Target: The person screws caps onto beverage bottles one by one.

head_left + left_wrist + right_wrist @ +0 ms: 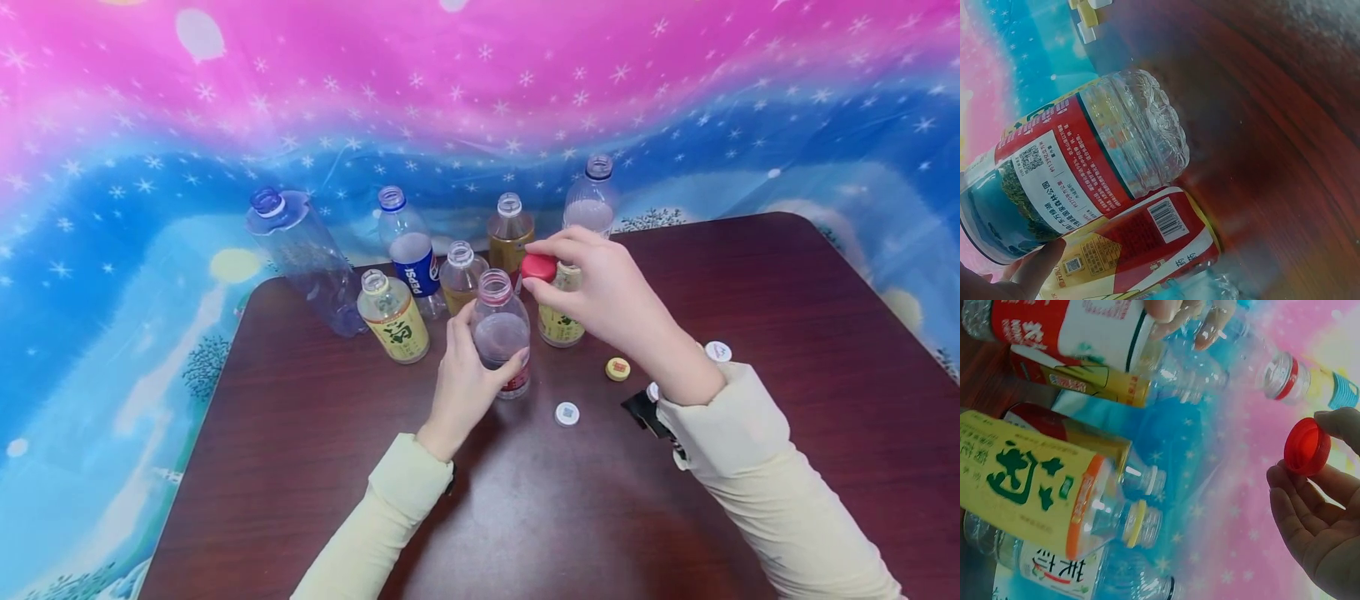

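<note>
My left hand (459,379) grips a clear plastic bottle (501,335) round its body. The bottle stands uncapped, with a red ring on its neck. Its red and white label (1054,172) with a lake picture shows in the left wrist view. Beside the bottle mouth, my right hand (603,287) pinches a red bottle cap (1307,447) between thumb and fingers. The cap is apart from the neck, its hollow side showing in the right wrist view. Behind the right hand stands an uncapped bottle with a yellow label (561,327), partly hidden.
Several more bottles stand behind, including a Pepsi bottle (417,265), a yellow-labelled bottle (394,325) and a large leaning clear bottle (311,258). A white cap (567,414), a yellow cap (618,369) and another white cap (717,352) lie on the dark wooden table (570,517).
</note>
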Motion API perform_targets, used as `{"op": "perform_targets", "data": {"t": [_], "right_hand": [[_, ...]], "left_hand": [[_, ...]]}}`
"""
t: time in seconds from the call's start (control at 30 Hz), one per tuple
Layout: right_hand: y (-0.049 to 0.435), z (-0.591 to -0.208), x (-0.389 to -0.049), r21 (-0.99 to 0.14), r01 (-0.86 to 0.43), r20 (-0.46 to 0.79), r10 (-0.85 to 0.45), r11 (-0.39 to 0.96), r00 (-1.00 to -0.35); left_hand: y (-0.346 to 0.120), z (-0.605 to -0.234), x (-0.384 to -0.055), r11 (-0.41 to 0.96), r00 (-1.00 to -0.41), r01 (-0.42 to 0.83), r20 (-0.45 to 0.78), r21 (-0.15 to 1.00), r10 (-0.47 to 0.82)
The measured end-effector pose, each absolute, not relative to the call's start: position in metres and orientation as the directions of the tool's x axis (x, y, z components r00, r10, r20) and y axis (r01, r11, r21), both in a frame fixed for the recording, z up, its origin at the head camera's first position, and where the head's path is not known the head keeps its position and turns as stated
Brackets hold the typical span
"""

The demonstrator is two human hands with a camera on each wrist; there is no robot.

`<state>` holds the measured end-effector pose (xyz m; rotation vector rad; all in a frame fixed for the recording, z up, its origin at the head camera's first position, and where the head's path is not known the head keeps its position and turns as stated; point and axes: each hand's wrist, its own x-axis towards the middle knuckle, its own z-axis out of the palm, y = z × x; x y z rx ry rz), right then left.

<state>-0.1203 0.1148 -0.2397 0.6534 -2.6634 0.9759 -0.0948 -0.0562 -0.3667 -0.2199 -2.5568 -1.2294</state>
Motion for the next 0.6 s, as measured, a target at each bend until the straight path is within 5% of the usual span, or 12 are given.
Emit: {"op": "perform_targets", "data": {"t": [0.6], "right_hand": [[0.091,-0.239,-0.126,-0.559,-0.552,0.326,-0.448,0.618,-0.832]], "left_hand": [[-0.054,-0.370,-0.098,0.615,-0.930,0.309,0.364,0.726,0.037]]}}
